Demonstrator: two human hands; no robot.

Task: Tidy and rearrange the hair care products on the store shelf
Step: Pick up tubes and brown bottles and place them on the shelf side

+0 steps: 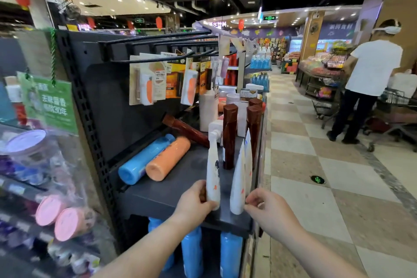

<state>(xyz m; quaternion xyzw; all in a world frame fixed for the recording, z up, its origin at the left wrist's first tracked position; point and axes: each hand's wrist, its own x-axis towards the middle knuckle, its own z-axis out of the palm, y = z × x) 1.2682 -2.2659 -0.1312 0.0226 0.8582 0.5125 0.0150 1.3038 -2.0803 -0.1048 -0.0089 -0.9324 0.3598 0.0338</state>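
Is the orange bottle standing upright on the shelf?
No, the orange bottle lies on its side, right next to the blue bottle.

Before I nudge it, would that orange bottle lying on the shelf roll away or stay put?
It would probably roll: the orange bottle looks round and lies on its side on the flat shelf. Leftward it should stop soon, since the blue bottle lies right beside it. It looks like smooth plastic, so perhaps slippery, hardly fragile.
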